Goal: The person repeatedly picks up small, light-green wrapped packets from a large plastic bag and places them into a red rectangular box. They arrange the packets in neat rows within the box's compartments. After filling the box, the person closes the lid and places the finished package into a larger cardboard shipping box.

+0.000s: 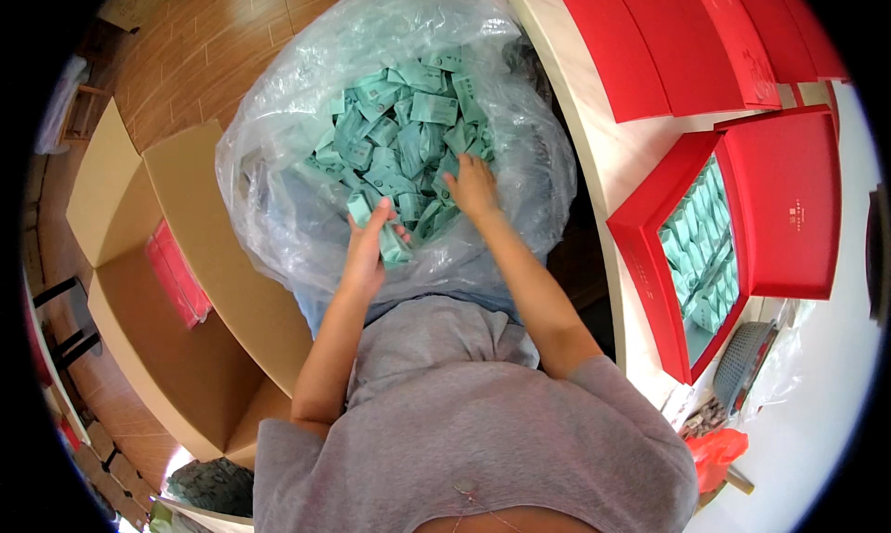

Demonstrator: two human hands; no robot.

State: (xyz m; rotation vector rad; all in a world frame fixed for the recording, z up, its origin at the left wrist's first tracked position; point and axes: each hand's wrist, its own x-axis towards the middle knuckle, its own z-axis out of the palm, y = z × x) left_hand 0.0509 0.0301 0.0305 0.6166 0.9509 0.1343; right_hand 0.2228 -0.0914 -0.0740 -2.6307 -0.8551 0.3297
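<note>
A large clear plastic bag (278,153) stands wide-mouthed in front of me, with a heap of small pale green packets (394,139) inside. My left hand (369,245) is closed around a few green packets (393,248) at the near left side of the heap. At the heap's right side, my right hand (475,192) reaches down with thumb and fingers apart, fingertips touching the loose packets. No packet shows lifted in it, though its palm side is hidden.
To the right, an open red gift box (640,282) holds rows of green packets on a pale tabletop (594,97). Red box panels (668,41) lie beyond it. A grey basket (742,361) stands nearer. At left is an open cardboard box (223,264) with a pink-red packet (178,278) inside.
</note>
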